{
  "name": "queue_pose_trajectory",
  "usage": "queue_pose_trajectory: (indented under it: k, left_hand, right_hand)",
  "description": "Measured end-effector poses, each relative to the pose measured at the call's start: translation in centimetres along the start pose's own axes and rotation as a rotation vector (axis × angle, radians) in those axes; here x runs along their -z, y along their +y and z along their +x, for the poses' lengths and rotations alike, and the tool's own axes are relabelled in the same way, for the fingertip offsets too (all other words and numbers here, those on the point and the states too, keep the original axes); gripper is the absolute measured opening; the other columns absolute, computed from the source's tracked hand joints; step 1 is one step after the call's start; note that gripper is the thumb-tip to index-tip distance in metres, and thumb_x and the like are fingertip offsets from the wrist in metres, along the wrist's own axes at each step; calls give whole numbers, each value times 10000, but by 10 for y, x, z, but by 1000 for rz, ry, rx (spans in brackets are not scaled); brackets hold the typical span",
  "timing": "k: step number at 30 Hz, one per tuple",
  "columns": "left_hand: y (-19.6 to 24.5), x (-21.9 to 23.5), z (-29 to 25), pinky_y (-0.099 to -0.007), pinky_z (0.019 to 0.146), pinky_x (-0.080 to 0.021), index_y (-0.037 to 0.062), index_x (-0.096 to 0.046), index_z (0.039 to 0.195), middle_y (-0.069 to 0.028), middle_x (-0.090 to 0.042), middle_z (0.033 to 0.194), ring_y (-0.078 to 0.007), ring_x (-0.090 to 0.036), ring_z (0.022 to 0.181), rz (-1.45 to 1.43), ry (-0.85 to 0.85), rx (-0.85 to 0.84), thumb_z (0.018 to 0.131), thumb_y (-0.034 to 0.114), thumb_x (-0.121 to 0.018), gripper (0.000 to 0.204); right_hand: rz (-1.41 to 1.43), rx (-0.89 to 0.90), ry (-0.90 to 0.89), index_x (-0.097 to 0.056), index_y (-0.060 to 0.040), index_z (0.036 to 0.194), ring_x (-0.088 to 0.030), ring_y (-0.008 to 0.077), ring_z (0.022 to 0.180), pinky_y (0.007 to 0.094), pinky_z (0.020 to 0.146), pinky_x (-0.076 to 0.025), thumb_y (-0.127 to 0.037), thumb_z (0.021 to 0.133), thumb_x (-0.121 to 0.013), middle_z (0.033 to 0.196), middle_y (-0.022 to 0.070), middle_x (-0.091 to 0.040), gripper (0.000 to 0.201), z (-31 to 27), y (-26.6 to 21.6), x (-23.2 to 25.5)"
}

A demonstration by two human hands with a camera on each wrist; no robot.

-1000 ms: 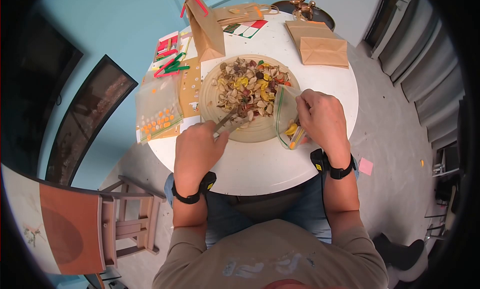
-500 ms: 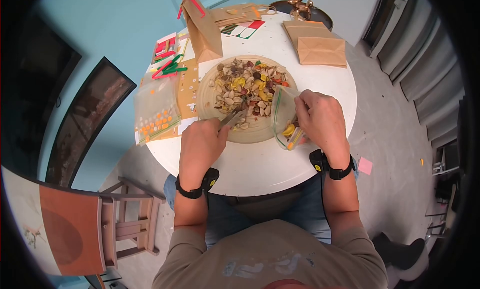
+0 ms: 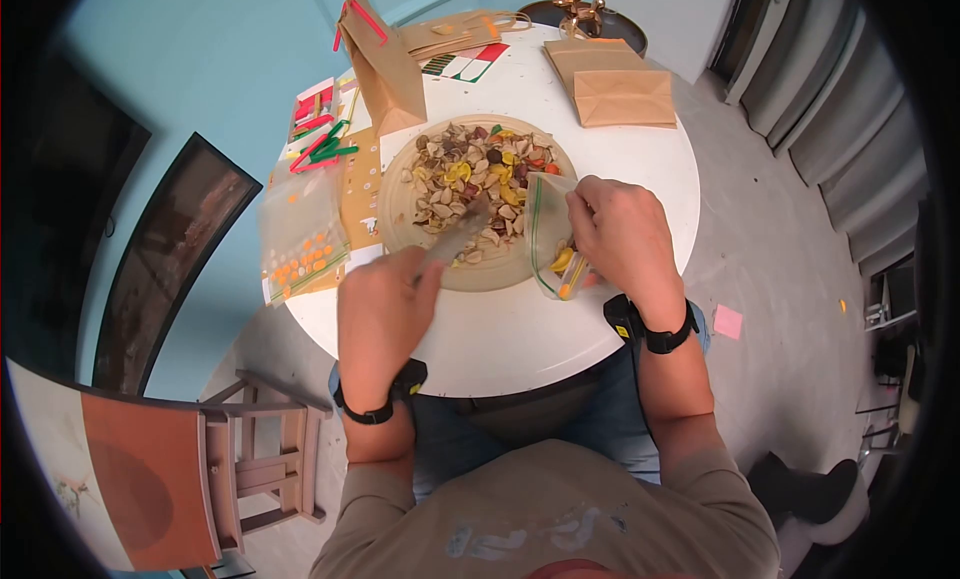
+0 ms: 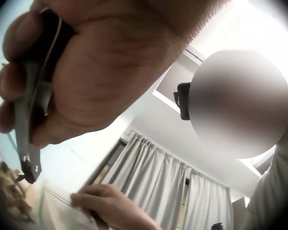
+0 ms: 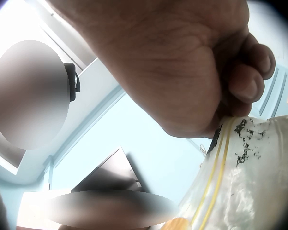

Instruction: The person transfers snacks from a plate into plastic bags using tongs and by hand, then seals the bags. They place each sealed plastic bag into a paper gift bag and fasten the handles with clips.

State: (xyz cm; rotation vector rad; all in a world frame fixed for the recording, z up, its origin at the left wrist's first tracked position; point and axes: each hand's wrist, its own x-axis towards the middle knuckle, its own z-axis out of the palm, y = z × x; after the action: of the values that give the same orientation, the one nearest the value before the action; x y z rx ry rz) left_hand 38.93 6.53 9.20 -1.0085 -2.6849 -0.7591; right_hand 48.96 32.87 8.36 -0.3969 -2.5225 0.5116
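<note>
My left hand [image 3: 383, 309] grips a pair of metal tongs [image 3: 450, 244], blurred in the head view, whose tips overlap the heap of dried petals and pods [image 3: 470, 179]. In the left wrist view, a small dark dried piece [image 4: 28, 171] sits at the tongs' tips. The heap lies on a round beige plate [image 3: 398, 219]. At the plate's right side, my right hand [image 3: 625, 234] pinches the upper edge of a clear zip bag [image 3: 545, 219]. Yellow and orange dried pieces [image 3: 563, 262] show inside the bag near its bottom.
Left of the plate lies a second zip bag [image 3: 300, 214] with orange and pale pieces. Green and red clips [image 3: 325, 154] lie behind it. A standing paper bag [image 3: 390, 84] is at the back left; a flat paper bag [image 3: 625, 97] lies at the back right.
The tongs came together at the heap's front edge and now stand a little further right, with a dark piece at their tips. The right hand keeps its hold on the zip bag.
</note>
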Motion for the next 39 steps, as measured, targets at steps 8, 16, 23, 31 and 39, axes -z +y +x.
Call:
queue_pose_trajectory:
  k: [8,16,23,31,39]
  left_hand:
    - [33,-11,-8,-496,683,-580,22,-775,1015,-179,-778,894,-414,-746,773,-132,-4,-125,953,254,-860,255]
    - [-51,1,23,-512,727,-588,-26,-830,1012,-248,-735,748,-447,-750,736,34,-51,292,939,327,-842,361]
    - [-64,-18,39,-505,781,-607,-33,-843,1055,-259,-772,832,-445,-777,829,19,-127,219,920,337,-852,394]
    - [-53,-30,41,-489,758,-597,-23,-845,1033,-274,-754,833,-453,-757,795,34,-99,129,930,305,-832,344]
    - [-53,-33,37,-475,725,-585,-16,-857,1000,-265,-740,790,-444,-743,742,-2,-102,114,957,240,-822,262]
  right_hand:
    - [0,-3,13,-712,30,841,-722,427,720,504,742,-594,-143,1029,-685,787,227,-729,257,1,0,6]
    - [4,0,17,-698,27,820,-717,425,706,502,733,-592,-140,1035,-685,774,225,-721,272,-1,3,5]
    - [-4,5,2,-697,28,820,-715,431,704,509,732,-591,-134,1036,-680,767,220,-718,272,0,0,4]
    - [-6,-4,-17,-694,31,819,-713,430,709,513,730,-583,-143,1042,-674,758,219,-710,284,0,-2,4]
    - [0,11,-3,-692,28,824,-712,431,709,513,734,-583,-145,1043,-673,765,220,-712,279,-1,1,3]
